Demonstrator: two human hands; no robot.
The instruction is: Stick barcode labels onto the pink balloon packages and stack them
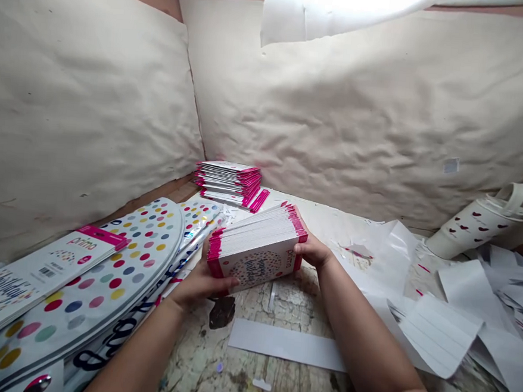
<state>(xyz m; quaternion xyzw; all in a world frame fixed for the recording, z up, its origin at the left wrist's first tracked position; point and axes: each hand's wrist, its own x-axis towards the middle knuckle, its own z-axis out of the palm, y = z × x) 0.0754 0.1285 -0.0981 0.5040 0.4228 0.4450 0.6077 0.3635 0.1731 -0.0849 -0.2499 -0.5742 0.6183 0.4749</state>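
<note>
Between my two hands is a thick stack of printed cards (256, 266), white with pink ends and coloured dots around "happy birthday" lettering. My left hand (205, 280) grips its left end, thumb across the front face. At the right end, my right hand (312, 250) is closed on it, with the thumb on the front. The stack stands on edge, slightly tilted, low over the worn table (213, 369); whether it touches the surface I cannot tell. Behind it sits another pile of pink-edged cards (229, 182). A white paper strip (287, 344) lies in front of the stack.
Large dotted round pieces (138, 253) are piled on the left, with "prima" cards (41, 276) on top. Crumpled white paper sheets (442, 334) cover the right side. A white tumbler with hearts (474, 226) leans at the back right. Paper-covered walls (316, 116) close off the back and left.
</note>
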